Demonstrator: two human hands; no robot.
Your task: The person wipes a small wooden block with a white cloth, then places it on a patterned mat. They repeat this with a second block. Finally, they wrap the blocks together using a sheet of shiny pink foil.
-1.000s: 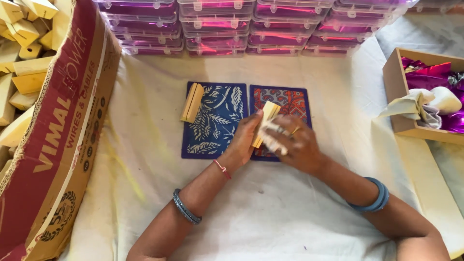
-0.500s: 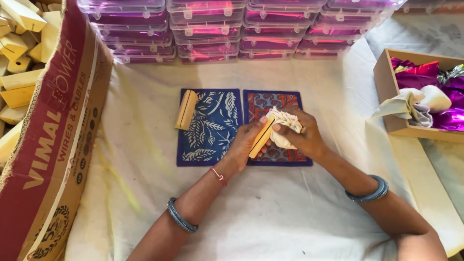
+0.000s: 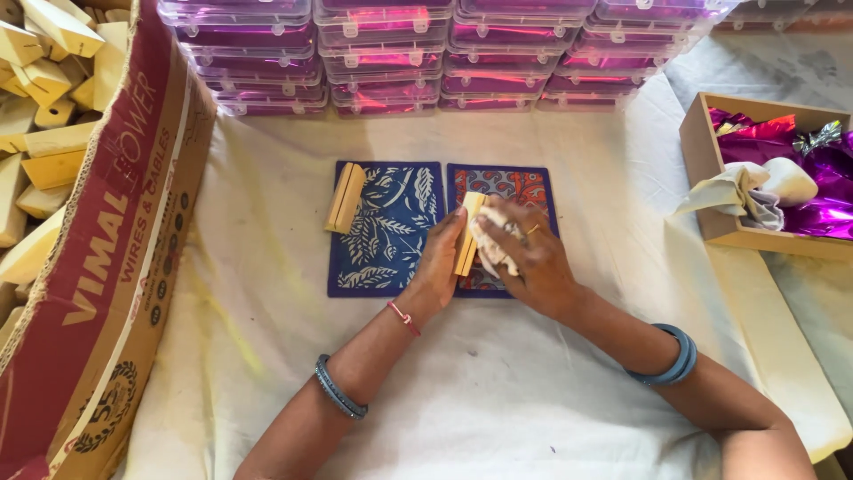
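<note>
A white cloth covered the surface, a cardboard box of wooden pieces at its left edge. Mid-surface, I saw the left hand closed on a small wooden block, likely light, stiff, best gripped by its long edges; the right hand pressed a soft rag against it.

Left grip and right grip closed, side by side.

Blue leaf-patterned mat, red-and-blue ornate mat (partly covered), pale yellow wooden block.
</note>
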